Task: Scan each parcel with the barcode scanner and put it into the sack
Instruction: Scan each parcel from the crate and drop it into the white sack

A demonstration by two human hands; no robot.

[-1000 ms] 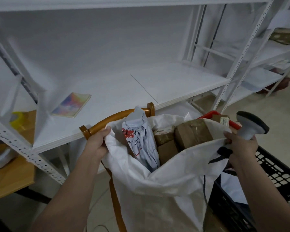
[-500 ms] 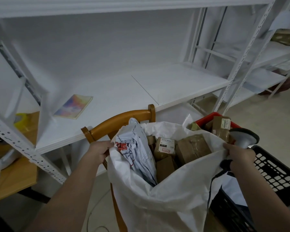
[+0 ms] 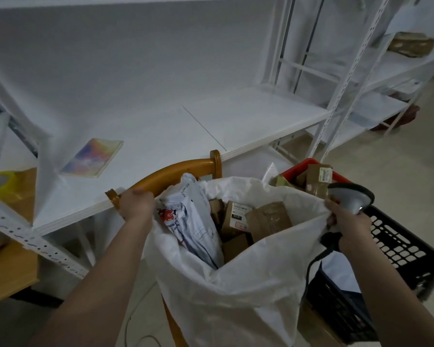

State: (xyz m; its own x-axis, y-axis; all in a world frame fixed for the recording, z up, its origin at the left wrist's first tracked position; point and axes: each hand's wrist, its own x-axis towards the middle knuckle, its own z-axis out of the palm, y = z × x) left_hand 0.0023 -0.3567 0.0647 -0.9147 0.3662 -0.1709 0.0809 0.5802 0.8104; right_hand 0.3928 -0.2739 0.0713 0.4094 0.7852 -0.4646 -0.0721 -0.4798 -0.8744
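Note:
A big white sack stands open on a wooden chair in front of me. Inside it lie a white printed mailer bag and several brown cardboard parcels. My left hand grips the sack's left rim beside the chair back. My right hand pinches the sack's right rim and also holds the grey barcode scanner, whose black cable hangs down. More brown parcels sit in a red basket behind the sack.
A black plastic crate stands at the right, below my right arm. White metal shelving runs behind the chair, with a colourful booklet on it. A wooden table with a yellow tape roll is at the left.
Both hands have pulled the sack's rim wider and lower, and the parcels inside show more. The scanner in my right hand has dropped lower. The view has tilted slightly.

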